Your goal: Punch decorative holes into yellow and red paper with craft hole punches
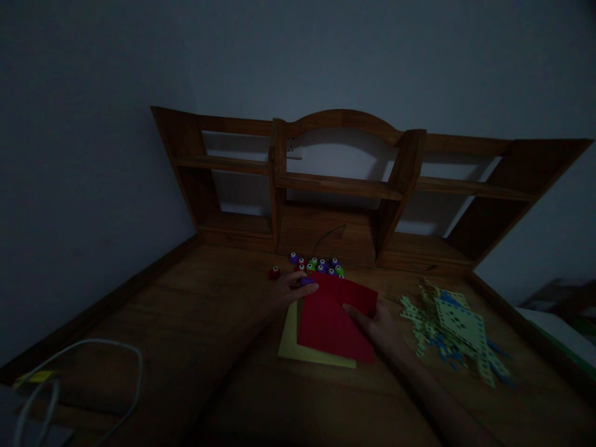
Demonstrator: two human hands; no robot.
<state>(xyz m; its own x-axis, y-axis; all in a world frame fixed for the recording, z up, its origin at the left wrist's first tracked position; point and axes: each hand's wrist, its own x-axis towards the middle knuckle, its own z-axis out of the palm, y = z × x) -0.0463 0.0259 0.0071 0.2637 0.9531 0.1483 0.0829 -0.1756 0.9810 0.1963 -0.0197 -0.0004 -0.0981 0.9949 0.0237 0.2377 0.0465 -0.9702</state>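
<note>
Near left corner of the tabletop (177, 298): white cable (140, 372), looped. Mid-table, a yellow sheet (316, 356) lies partly under your red sheet (335, 316). Your right hand (384, 326) is closed on the red sheet's right edge, thumb on top. Toward the right edge, pale green and blue cut-out pieces (460, 323), heaped. Your left hand (282, 292), fingers curled, grips a purple piece (307, 281) at the sheet's far left corner. Just beyond, small ring-topped pieces (321, 268); far edge, wooden shelf (339, 184).
</note>
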